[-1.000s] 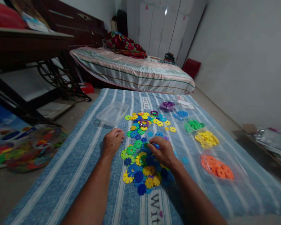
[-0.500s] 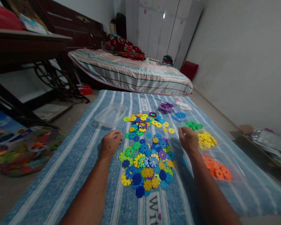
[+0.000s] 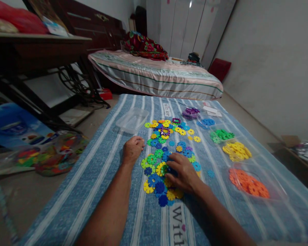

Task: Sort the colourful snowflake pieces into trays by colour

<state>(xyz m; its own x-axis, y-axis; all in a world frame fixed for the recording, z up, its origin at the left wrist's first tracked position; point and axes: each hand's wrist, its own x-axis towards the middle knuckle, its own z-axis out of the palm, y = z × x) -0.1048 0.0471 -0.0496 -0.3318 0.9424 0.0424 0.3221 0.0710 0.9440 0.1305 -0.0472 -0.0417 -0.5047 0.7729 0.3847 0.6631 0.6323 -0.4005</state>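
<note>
A mixed pile of coloured plastic snowflake discs (image 3: 164,160) lies on a blue striped blanket (image 3: 92,177). My right hand (image 3: 183,172) rests on the pile's near half, fingers bent and pinched on a blue disc. My left hand (image 3: 132,149) sits at the pile's left edge, loosely curled into a fist with nothing visible in it. To the right lie sorted heaps: purple discs (image 3: 191,112), blue discs (image 3: 207,122), green discs (image 3: 222,135), yellow discs (image 3: 236,151) and orange discs (image 3: 247,184), which lie in a clear tray.
A clear plastic container (image 3: 132,119) stands beyond my left hand. A low mattress (image 3: 156,73) lies past the blanket. A dark sewing table (image 3: 41,44) and a bag of toys (image 3: 59,153) are on the left; a cardboard box (image 3: 290,140) is on the right.
My right hand went from the mixed pile out to the green and yellow heaps, then came back onto the pile. The left hand stayed put. The camera shifted slightly.
</note>
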